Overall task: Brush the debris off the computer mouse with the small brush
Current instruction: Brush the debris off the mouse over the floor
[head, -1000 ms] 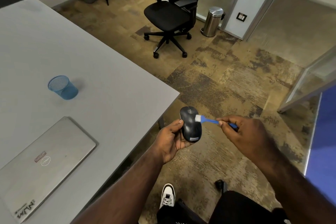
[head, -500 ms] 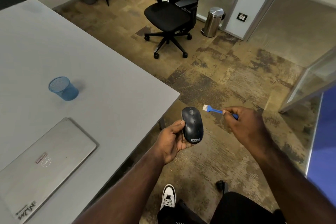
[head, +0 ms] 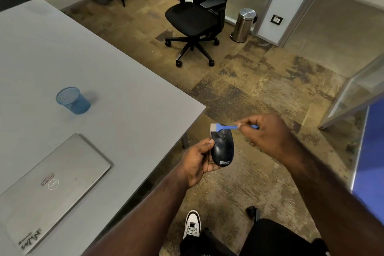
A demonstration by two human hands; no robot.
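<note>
Mouse (head: pixel 223 147) is held off the surface (head: pixel 104 64) edge, gripped in the left hand (head: pixel 199 158). Right hand (head: pixel 264 131) pinches the brush (head: pixel 225 126); its bristles, clear of the mouse half a second ago, now touch the front end, so another stroke is probably starting. Mesh cup (head: pixel 73 100): contents not visible.

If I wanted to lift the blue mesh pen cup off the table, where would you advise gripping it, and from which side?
Probably by the rim, from above. The blue mesh cup stands upright on the grey table with its open mouth facing up, and it narrows toward its base, so fingers closing on its wider rim should slip less than on the walls.
</note>
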